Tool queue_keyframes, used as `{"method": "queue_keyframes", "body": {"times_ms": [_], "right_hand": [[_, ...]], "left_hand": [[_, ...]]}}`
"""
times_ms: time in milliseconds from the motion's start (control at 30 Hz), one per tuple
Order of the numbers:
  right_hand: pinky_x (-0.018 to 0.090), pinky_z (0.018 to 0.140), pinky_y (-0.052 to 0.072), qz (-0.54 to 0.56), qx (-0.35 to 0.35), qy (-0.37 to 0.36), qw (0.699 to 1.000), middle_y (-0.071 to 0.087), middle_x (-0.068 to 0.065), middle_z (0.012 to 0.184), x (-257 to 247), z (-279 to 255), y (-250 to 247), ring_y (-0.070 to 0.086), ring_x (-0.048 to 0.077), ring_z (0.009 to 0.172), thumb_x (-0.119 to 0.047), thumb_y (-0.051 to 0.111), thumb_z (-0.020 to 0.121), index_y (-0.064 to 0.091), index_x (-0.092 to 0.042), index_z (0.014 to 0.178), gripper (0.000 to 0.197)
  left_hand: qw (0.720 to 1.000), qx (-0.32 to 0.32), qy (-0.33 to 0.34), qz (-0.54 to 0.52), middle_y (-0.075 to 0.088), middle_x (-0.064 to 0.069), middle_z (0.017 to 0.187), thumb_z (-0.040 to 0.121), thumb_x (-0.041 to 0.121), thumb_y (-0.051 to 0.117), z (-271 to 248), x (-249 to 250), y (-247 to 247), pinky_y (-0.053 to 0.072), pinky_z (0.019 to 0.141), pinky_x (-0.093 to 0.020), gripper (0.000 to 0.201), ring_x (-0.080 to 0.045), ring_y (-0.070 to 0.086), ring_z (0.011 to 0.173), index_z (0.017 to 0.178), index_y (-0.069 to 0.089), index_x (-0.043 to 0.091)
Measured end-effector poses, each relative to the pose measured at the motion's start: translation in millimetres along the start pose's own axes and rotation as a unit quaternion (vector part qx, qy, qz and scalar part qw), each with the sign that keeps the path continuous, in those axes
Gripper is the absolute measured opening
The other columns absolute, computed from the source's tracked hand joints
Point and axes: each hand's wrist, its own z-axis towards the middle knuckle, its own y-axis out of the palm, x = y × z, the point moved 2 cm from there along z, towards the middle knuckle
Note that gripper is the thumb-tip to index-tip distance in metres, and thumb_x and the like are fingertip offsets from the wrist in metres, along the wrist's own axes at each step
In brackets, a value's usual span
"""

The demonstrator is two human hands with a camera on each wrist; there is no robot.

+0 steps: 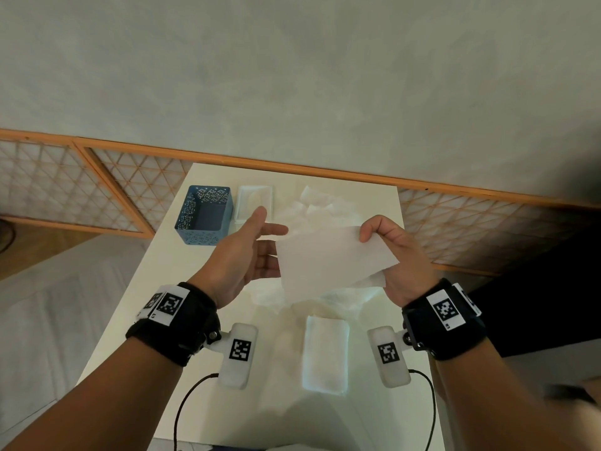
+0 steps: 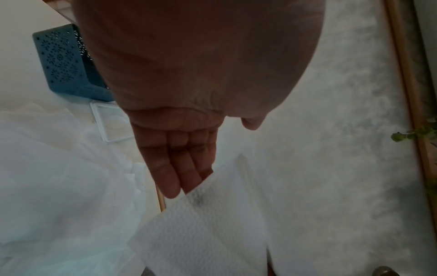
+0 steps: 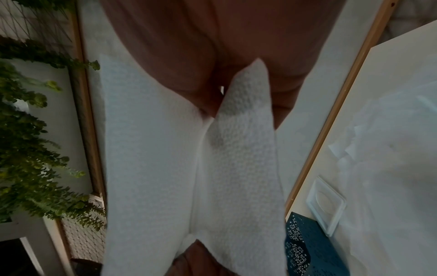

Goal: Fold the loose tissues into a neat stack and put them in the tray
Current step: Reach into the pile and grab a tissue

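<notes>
Tissue (image 1: pixel 335 260) is hanging pinched in right hand (image 1: pixel 398 255); left hand (image 1: pixel 247 252), fingers straight, is touching its edge.

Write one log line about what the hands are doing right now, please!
right hand: pinching tissue | left hand: open, fingers under tissue | folded stack: on table | blue basket: empty

A blue perforated basket (image 1: pixel 205 214) stands near the far left corner of a white table (image 1: pixel 374 203). Beyond the far edge, a wood-framed lattice screen (image 1: pixel 97 187) runs along a pale wall (image 1: pixel 292 76). Green foliage (image 3: pixel 28 149) hangs beside the screen in the right-wrist view.
</notes>
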Motion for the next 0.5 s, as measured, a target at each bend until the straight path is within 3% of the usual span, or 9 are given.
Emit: {"method": "queue_keyframes", "body": {"times_ms": [100, 267, 400, 500], "right_hand": [[0.027, 0.055, 0.047, -0.011, -0.007, -0.009, 1.0, 0.059, 0.006, 0.086, 0, 0, 2, 0.056, 0.026, 0.077, -0.008, 0.047, 0.078, 0.057, -0.019, 0.08, 0.016], [0.025, 0.052, 0.043, -0.028, -0.035, -0.018, 0.999, 0.055, 0.013, 0.087, -2, 0, 5, 0.055, 0.026, 0.074, -0.007, 0.044, 0.077, 0.054, -0.015, 0.082, 0.013], [0.03, 0.059, 0.04, -0.049, -0.059, -0.011, 0.997, 0.055, 0.019, 0.099, -2, 4, 8, 0.052, 0.03, 0.083, -0.01, 0.045, 0.078, 0.059, -0.022, 0.077, 0.019], [0.026, 0.056, 0.04, -0.07, -0.076, -0.002, 0.995, 0.057, 0.018, 0.1, -5, 7, 14, 0.051, 0.028, 0.082, -0.01, 0.047, 0.08, 0.06, -0.022, 0.075, 0.019]], "left_hand": [[0.999, -0.003, 0.022, 0.034, 0.075, -0.017, 0.106, 0.102, 0.057, 0.055, 2, -1, 4, 0.058, 0.084, -0.039, 0.052, -0.028, 0.072, 0.093, 0.121, 0.073, 0.011], [0.996, -0.023, 0.053, 0.062, 0.074, -0.007, 0.093, 0.097, 0.05, 0.065, 2, 5, 12, 0.054, 0.087, -0.034, 0.048, -0.02, 0.069, 0.087, 0.121, 0.072, 0.01], [0.989, -0.061, 0.066, 0.116, 0.077, -0.003, 0.098, 0.082, 0.052, 0.074, 1, 14, 16, 0.053, 0.081, -0.028, 0.059, -0.017, 0.067, 0.082, 0.119, 0.073, 0.006], [0.983, -0.08, 0.07, 0.15, 0.079, -0.001, 0.102, 0.085, 0.045, 0.078, 2, 15, 17, 0.055, 0.081, -0.026, 0.047, -0.015, 0.068, 0.084, 0.114, 0.077, 0.008]]}}
